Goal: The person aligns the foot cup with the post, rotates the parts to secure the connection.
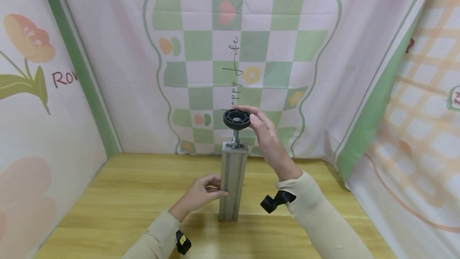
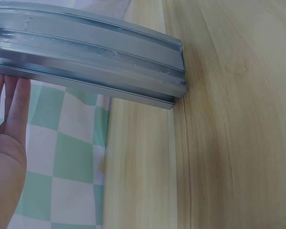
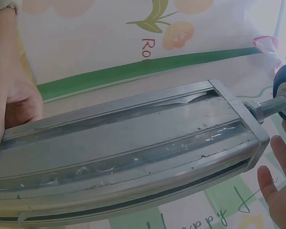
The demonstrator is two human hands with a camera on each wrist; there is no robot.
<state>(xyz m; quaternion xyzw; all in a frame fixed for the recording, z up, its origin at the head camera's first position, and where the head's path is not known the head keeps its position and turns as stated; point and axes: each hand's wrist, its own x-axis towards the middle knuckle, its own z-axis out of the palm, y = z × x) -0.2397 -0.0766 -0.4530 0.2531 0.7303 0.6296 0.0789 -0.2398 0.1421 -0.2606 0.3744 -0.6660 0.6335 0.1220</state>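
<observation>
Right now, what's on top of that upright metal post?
A metal end plate with two screws, then a threaded rod carrying a black disc, with the right hand alongside. The inside of the metal post, under that plate, cannot be seen.

- long beige sleeves, the left sleeve (image 1: 152, 237) a bit creased at the wrist
- right sleeve (image 1: 323, 219) is the same beige, cuff kinda bunched up
- little black camera (image 1: 183, 247) strapped at the left wrist, with a yellow patch (image 1: 183, 239) on it
- another black camera (image 1: 276, 202) on the right wrist, boxy and jointed-looking
- both hands bare, left hand (image 1: 201, 193) and right hand (image 1: 269, 143) alike
</observation>
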